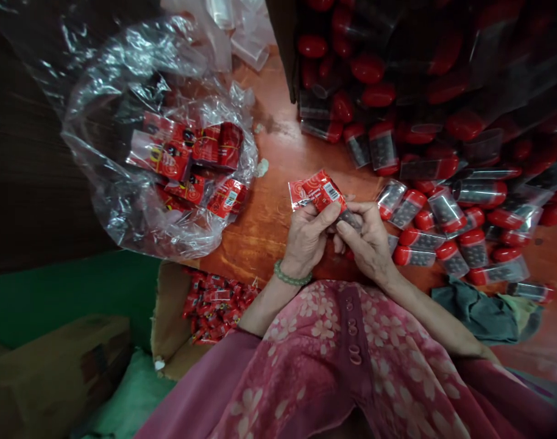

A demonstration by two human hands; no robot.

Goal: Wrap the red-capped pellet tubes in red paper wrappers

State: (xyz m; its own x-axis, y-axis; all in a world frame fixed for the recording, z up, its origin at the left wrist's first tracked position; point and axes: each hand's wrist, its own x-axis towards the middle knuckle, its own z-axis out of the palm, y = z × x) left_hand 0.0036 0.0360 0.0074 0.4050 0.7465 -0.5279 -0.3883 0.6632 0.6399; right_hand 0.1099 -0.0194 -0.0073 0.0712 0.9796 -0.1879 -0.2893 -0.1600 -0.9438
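Note:
My left hand point(306, 239), with a green bead bracelet at the wrist, pinches a red printed label sleeve point(309, 190) with a white barcode. Fingers of my right hand point(368, 245) close around a small clear container with dark contents point(351, 221), at the label's lower right end. Both hands meet here, thumbs close together, above the table edge in front of my lap. The fingers hide most of the container, and I cannot tell how far the label goes around it.
A clear plastic bag point(123, 210) with banded bundles of red labels point(171, 155) lies left on the wooden table point(278, 128). Many red-capped containers point(447, 210) are heaped right. A cardboard box point(171, 317) of red-labelled pieces stands below left. A dark cloth point(475, 311) lies at the right edge.

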